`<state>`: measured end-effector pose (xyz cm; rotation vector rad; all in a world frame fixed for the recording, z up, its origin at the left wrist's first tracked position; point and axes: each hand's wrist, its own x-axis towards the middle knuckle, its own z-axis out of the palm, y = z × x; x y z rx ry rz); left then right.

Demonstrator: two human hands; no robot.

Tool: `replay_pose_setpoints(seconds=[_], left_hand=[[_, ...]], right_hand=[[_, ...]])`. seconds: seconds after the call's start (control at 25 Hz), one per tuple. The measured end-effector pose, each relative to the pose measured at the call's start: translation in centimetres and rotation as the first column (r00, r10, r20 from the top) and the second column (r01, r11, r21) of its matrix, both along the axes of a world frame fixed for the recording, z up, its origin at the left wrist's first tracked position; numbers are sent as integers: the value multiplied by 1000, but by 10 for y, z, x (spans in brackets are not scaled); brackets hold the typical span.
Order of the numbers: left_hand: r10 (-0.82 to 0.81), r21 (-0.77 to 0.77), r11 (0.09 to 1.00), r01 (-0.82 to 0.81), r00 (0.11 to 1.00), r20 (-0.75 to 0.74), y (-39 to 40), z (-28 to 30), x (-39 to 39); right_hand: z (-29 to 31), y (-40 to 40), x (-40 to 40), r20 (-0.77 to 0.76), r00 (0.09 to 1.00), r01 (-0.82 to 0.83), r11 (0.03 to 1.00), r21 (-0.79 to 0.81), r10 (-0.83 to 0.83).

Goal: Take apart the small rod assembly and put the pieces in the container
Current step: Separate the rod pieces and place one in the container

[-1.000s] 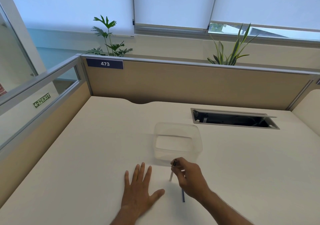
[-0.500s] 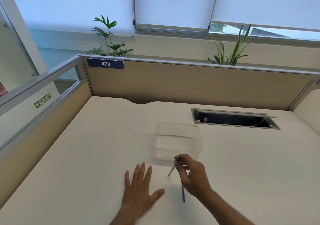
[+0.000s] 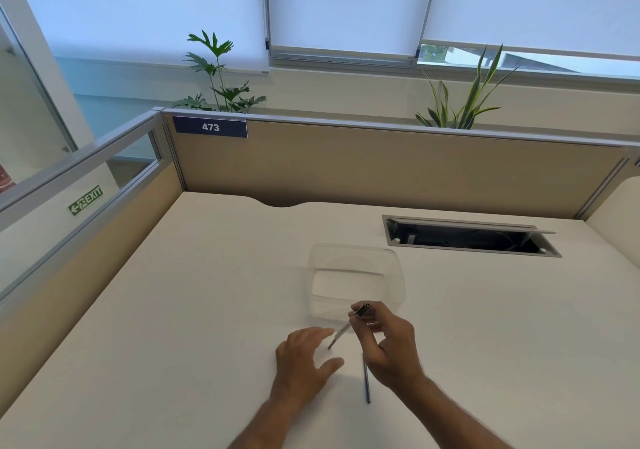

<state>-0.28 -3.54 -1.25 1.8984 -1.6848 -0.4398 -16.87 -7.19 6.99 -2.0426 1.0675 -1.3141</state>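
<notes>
My right hand point(image 3: 391, 348) pinches a thin pale rod point(image 3: 341, 333) with a dark cap at its upper end, tilted, its lower tip just above the desk. A thin dark blue rod point(image 3: 366, 381) lies on the desk below that hand. My left hand point(image 3: 304, 358) hovers just left of the pale rod's tip, fingers apart and curled, holding nothing. The clear plastic container point(image 3: 356, 280) stands just beyond both hands; nothing shows inside it.
The cream desk point(image 3: 207, 310) is fenced by tan partitions at the back and left. An open cable hatch point(image 3: 467, 237) is set into the desktop at the back right. Two potted plants stand behind the back partition.
My left hand has lifted off the desk and moved right toward the pale rod's tip. My right hand has raised the pale rod slightly; the blue rod stays on the desk.
</notes>
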Motion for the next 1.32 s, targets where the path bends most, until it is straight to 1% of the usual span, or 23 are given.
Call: replay_pose_setpoints(seconds=[0.08,0.16,0.24,0.36,0.44,0.52,0.64,0.72,0.76,0.8,0.88,0.92,0.96,1.0,1.04,1.08,1.2,1.28,1.32], left_hand=[[76,-38,996,-83,986,-145,-5,2,-10],[140,-23,988,-149,963,-230,-8,4,-13],[161,4,986,-167,946,-281,-9,5,-13],[177,24,984,-178,935,-308,-6,8,-12],[190,25,980,-197,898,-398,-5,12,-13],[201,47,977,-207,828,-524,-5,20,-15],[226,112,971,-210,660,-717,-5,37,-22],[245,179,968,-175,506,-827,-6,50,-27],[248,213,968,-129,417,-875,-7,56,-30],[245,233,970,-75,319,-916,-7,61,-32],[242,245,969,8,133,-961,-8,69,-36],[248,250,968,22,61,-967,-9,71,-37],[259,259,966,16,12,-966,-9,73,-38],[268,268,963,-6,-8,-963,-10,75,-39],[272,272,962,-34,-1,-962,-10,77,-39],[271,269,961,-60,25,-962,-11,78,-40],[251,231,964,-134,159,-955,-12,85,-41],[224,187,968,-164,248,-943,-13,88,-44],[208,167,972,-167,271,-940,-14,90,-45]], right_hand=[[5,1,0,25,1000,-9,1000,-10,10],[10,3,-1,44,999,-11,1000,-14,12],[14,3,-2,67,998,-5,1000,-16,6],[19,0,-5,109,994,23,999,-44,-18],[21,-2,-8,153,988,44,998,-45,-37],[19,-4,-12,220,973,75,997,9,-75],[6,-6,-17,390,904,91,970,224,-175],[-5,-6,-20,499,832,46,926,374,-243],[-10,-5,-21,536,799,15,900,435,-273],[-14,-4,-22,556,776,-11,875,483,-297],[-21,1,-23,550,770,-43,833,551,-324],[-23,3,-22,533,782,-52,819,572,-323],[-24,5,-22,505,805,-53,810,583,-311],[-24,6,-22,453,844,-38,811,584,-287],[-23,7,-22,377,891,-7,823,568,-253],[-22,8,-22,289,932,33,843,538,-221],[-11,9,-24,105,979,128,923,362,-177],[-2,6,-21,-17,990,142,969,203,-142],[1,4,-18,-70,989,141,979,146,-132]])
